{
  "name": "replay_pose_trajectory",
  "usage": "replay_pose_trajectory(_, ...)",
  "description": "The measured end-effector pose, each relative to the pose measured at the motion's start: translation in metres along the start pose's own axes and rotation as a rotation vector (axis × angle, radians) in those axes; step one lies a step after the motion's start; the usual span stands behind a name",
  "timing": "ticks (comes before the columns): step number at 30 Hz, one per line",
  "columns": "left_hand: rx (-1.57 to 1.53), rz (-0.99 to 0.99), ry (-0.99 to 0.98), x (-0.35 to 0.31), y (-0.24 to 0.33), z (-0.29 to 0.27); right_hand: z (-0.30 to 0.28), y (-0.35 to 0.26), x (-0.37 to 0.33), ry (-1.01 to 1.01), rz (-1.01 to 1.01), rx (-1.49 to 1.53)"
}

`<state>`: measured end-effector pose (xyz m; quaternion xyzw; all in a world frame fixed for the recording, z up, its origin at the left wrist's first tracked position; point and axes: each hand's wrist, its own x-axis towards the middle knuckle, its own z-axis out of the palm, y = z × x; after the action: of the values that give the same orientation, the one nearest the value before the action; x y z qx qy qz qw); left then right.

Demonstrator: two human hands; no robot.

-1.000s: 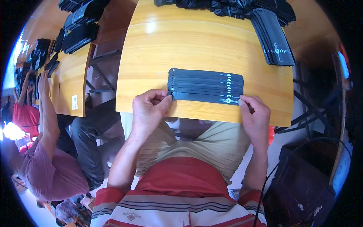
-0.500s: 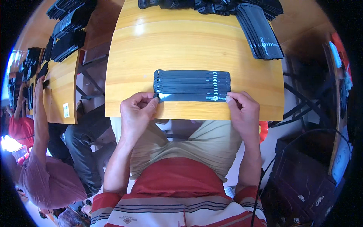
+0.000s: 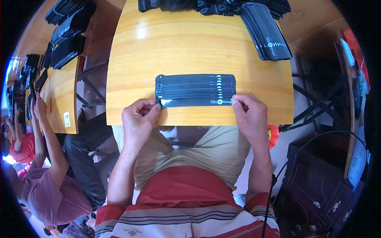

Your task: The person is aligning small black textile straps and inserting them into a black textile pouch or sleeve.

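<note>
A fanned row of flat black straps (image 3: 194, 84) lies crosswise on the wooden table in front of me. Each overlaps the one behind it, with small holes at the left ends and pale printing toward the right. My left hand (image 3: 139, 119) pinches the left end of the nearest strap (image 3: 186, 102) between thumb and fingers. At its other end, the thumb and fingers of my right hand (image 3: 251, 116) close on the right tip. This strap lies flat along the front of the row.
The wooden table (image 3: 131, 59) ends just before my lap. Another fanned stack of black straps (image 3: 265, 33) lies at its far right, beside a dark pile of bundled straps (image 3: 190, 5) along the back. Left, a co-worker (image 3: 53, 186) reaches over another table (image 3: 61, 95). Dark drawers (image 3: 317, 186) stand right.
The whole view has shifted slightly, so the table and straps sit a little farther left. Both my hands keep their pinch on the nearest strap. The co-worker's arms have moved.
</note>
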<state>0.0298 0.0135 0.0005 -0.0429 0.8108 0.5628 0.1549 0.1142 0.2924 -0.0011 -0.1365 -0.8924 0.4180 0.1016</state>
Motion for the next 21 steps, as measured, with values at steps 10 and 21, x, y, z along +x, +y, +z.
replay_pose_trajectory(10, 0.008, 0.001, -0.007, 0.0017, -0.0053, -0.0009, 0.0012, 0.0003, 0.0023, 0.004, 0.034, -0.010)
replay_pose_trajectory(21, 0.039, 0.022, 0.007, 0.0001, -0.0045, -0.0008, 0.0017, -0.0003, 0.0047, 0.017, 0.008, -0.035)
